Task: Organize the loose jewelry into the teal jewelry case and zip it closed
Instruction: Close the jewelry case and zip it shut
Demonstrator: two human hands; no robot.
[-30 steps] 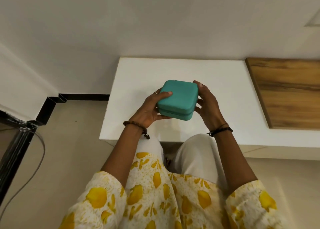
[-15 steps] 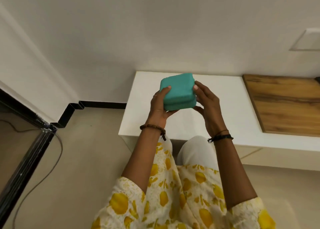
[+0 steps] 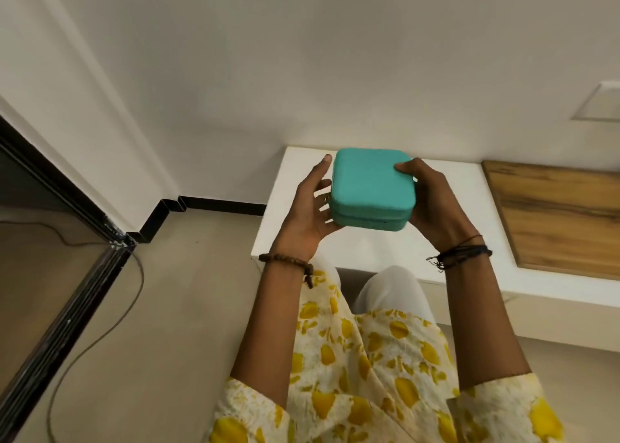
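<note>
The teal jewelry case (image 3: 372,187) is closed and held in the air above the white table (image 3: 375,254), its lid facing me. My left hand (image 3: 308,214) grips its left side and underside. My right hand (image 3: 432,204) grips its right side, thumb on the lid's corner. No loose jewelry shows on the table or in my hands. I wear a bead bracelet on the left wrist and black cords on the right wrist.
A wooden board (image 3: 557,218) lies on the table's right part. A dark framed panel (image 3: 50,241) and a grey cable (image 3: 100,322) lie on the floor at the left. The white wall stands behind the table.
Both hands lifted the case higher off the table and turned it so the lid faces me squarely. My head has tilted up and to the left.
</note>
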